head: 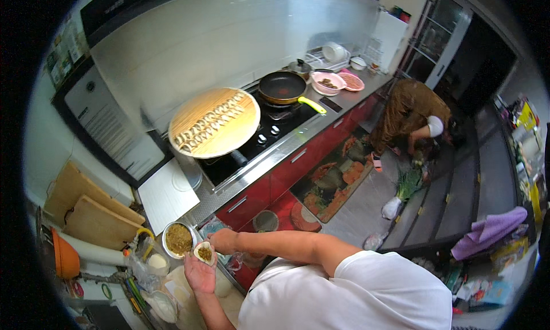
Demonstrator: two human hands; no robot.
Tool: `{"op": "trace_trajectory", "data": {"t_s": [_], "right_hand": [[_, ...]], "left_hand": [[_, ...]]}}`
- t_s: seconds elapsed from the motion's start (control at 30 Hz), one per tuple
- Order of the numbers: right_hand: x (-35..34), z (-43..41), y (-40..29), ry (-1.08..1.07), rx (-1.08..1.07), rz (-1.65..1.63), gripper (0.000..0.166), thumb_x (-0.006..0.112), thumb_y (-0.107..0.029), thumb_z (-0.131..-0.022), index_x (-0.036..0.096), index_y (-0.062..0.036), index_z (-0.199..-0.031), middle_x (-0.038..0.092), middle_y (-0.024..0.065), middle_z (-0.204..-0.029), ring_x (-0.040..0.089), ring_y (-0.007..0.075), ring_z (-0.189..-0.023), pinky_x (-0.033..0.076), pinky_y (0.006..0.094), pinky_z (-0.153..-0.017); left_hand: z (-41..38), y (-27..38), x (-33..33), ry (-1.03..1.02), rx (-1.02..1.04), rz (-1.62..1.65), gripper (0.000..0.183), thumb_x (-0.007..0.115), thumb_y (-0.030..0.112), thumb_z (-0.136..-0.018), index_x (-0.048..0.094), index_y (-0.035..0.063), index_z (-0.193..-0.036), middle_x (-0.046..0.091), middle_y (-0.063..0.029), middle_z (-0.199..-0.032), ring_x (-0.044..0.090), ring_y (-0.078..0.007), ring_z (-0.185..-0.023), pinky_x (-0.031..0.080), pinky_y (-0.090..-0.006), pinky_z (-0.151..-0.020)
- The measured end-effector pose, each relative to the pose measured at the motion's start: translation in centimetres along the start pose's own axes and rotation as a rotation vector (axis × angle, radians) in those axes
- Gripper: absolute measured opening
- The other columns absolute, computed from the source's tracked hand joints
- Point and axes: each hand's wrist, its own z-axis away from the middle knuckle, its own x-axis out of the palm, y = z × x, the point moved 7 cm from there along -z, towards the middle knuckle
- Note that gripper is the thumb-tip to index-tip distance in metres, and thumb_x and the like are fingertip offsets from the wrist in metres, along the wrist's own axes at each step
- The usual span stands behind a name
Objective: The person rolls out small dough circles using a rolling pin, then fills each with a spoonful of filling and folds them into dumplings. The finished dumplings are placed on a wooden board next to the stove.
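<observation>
My left hand (pixel 200 278) is palm up at the lower centre, with a round dough wrapper (pixel 204 252) on its fingers. A lump of brownish-green filling lies on the wrapper. My right hand (pixel 224 240) is just up and right of the wrapper, fingers curled; whether it holds anything is not clear. Beside both hands stands a metal bowl of the same chopped filling (pixel 178 239). Farther up, a round wooden board (pixel 230 136) over the cooktop carries two rows of filled dumplings (pixel 210 123). A clear plastic bag (pixel 139 267) with a pale round item lies left of my left hand.
A black frying pan (pixel 282 87) with a yellow-green handle sits on the cooktop (pixel 275 119). Pink bowls (pixel 328 84) stand beyond it. Cutting boards (pixel 101 222) lean at the left, by a white board (pixel 167 197). Another person (pixel 408 111) bends over spring onions (pixel 406 186) on the floor.
</observation>
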Motion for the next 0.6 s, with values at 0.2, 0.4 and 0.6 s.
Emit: {"op": "trace_trajectory", "data": {"t_s": [0.2,0.4,0.6], "right_hand": [[-1.1,3.7,0.9,0.018,0.007,-0.002,0.021,0.064,-0.018,-0.086,0.065,-0.0041,-0.102,0.068,0.0201,-0.096,0.069,0.0424,-0.085,0.055,0.0510,-0.071],[-4.0,5.7,-4.1,-0.037,-0.076,-0.175,0.030,0.067,-0.016,-0.084,0.065,-0.0045,-0.112,0.068,0.0249,-0.103,0.068,0.0437,-0.095,0.054,0.0520,-0.080],[-6.9,6.7,-6.7,0.058,-0.179,-0.345,0.032,0.071,-0.010,-0.086,0.065,-0.0037,-0.117,0.067,0.0195,-0.110,0.069,0.0342,-0.090,0.056,0.0411,-0.078]], "left_hand": [[0.3,-1.1,1.8,-0.016,-0.035,-0.034,0.058,0.051,0.043,-0.104,0.049,-0.0036,-0.138,0.059,-0.0202,-0.136,0.055,-0.0386,-0.129,0.050,-0.0506,-0.105],[3.8,0.9,1.5,-0.007,0.102,-0.033,0.054,0.043,0.041,-0.106,0.050,-0.0010,-0.139,0.057,-0.0198,-0.139,0.054,-0.0385,-0.131,0.045,-0.0539,-0.109],[7.8,2.1,1.7,0.039,0.222,0.010,0.056,0.037,0.041,-0.109,0.045,-0.0041,-0.142,0.055,-0.0201,-0.142,0.053,-0.0366,-0.132,0.041,-0.0497,-0.114]]}}
